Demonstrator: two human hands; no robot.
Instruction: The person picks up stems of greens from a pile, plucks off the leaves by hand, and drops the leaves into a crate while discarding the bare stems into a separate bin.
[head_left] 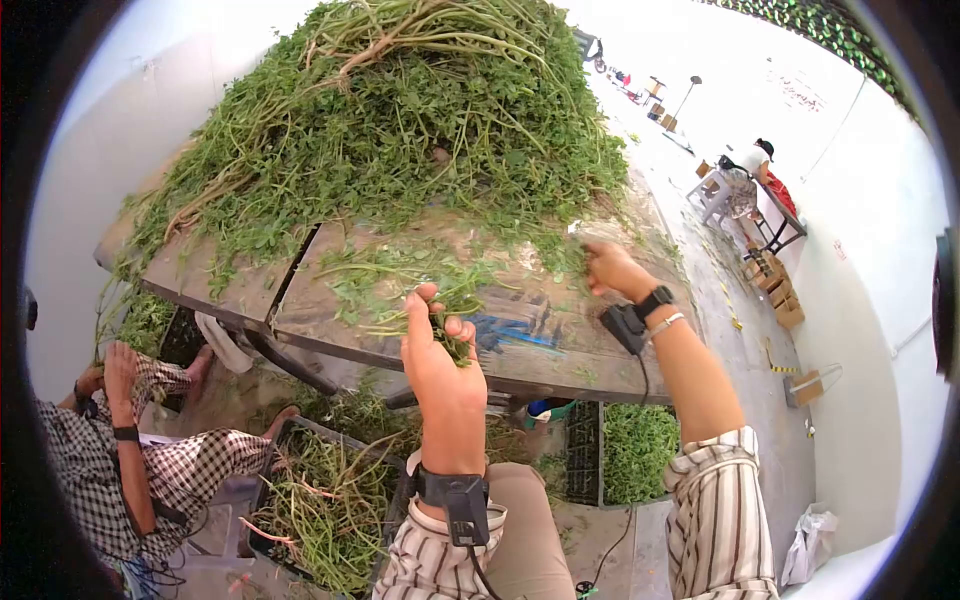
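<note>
My left hand is palm up near the table's front edge, its fingers curled around a small bunch of leafy green stems. The stems fan out to the left and over the tabletop. Farther right, my right hand is closed with bent fingers, just beside some loose green sprigs on the wood. Whatever its fingers hold, if anything, I cannot make out. A large heap of leafy greens with long pale stems and roots covers the back of the wooden table.
Below the table stand a black crate of stems and a crate of cut greens. At left sits a person in checked clothes, hands holding greens. Another person works at a far table near cardboard boxes. Cables hang from both my wrists.
</note>
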